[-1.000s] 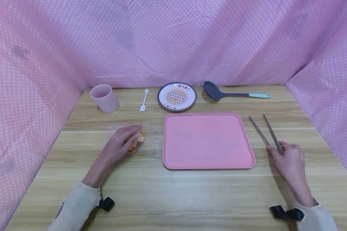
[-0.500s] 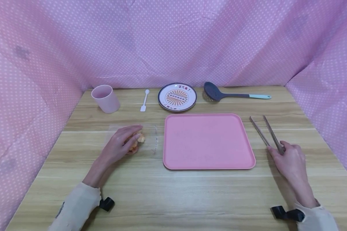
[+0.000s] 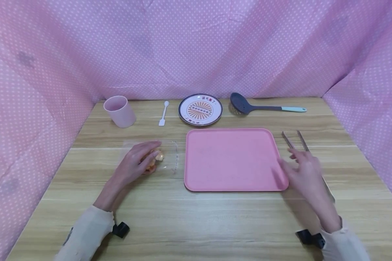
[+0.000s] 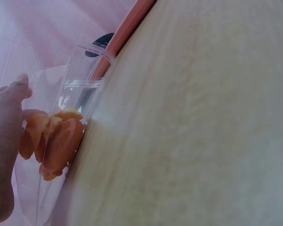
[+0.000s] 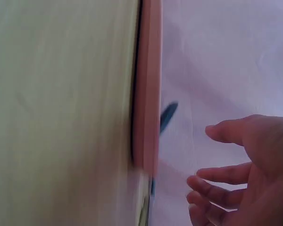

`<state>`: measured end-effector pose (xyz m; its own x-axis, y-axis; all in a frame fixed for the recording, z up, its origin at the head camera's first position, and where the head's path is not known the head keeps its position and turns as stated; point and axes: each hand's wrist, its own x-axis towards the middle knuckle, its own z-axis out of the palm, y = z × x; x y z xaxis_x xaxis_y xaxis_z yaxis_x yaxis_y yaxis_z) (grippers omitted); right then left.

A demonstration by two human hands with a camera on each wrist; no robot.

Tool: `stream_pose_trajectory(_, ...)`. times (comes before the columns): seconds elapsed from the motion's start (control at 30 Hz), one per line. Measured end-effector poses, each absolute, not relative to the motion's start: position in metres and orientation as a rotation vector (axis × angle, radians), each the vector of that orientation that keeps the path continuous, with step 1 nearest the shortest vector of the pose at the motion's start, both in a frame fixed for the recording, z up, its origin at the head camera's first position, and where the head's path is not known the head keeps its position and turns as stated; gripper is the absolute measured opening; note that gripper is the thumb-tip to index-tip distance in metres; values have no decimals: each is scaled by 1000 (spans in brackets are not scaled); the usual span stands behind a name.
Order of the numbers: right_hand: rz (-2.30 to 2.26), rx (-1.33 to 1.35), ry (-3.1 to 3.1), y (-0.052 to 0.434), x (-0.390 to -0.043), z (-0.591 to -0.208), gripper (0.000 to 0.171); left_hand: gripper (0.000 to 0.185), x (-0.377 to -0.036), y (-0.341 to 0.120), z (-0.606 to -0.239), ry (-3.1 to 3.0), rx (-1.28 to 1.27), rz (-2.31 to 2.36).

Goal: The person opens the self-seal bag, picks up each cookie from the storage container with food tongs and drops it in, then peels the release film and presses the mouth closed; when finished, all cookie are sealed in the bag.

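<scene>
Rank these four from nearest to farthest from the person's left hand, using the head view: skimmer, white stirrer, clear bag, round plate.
From the left hand:
1. Clear bag: touching the hand.
2. White stirrer: beyond the fingers, toward the back.
3. Round plate: at the back, right of the stirrer.
4. Skimmer: at the back, right of the plate.

A person wears pale cream cloth sleeves [image 3: 86, 232] with uneven cuffs [image 3: 106, 214], the left one bearing a dark mark [image 3: 67, 236], and a small, blocky black device [image 3: 121, 230] beside each cuff.
</scene>
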<state>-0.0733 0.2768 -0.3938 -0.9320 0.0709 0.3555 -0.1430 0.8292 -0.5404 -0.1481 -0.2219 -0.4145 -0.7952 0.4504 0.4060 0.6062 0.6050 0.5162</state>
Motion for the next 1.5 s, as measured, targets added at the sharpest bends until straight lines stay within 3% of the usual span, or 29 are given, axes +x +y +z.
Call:
stream_pose_trajectory(0.27,1048,455,-2676,201,-81,-393,37,39,-147,-221,-414,-2598,-872,-959)
stream_pose_trajectory(0.83,1288,856,-2836,80,-104,-395,26,37,-146,-222,-414,-2630,-842,-965)
stream_pose_trajectory(1.27,1235,991,-2862,29,-119,-404,23,37,-148,-220,-414,-2609,-866,-953)
stream_pose_trajectory(1.5,1186,938,-2883,14,-121,-407,19,37,-149,-220,-414,-2612,-872,-953)
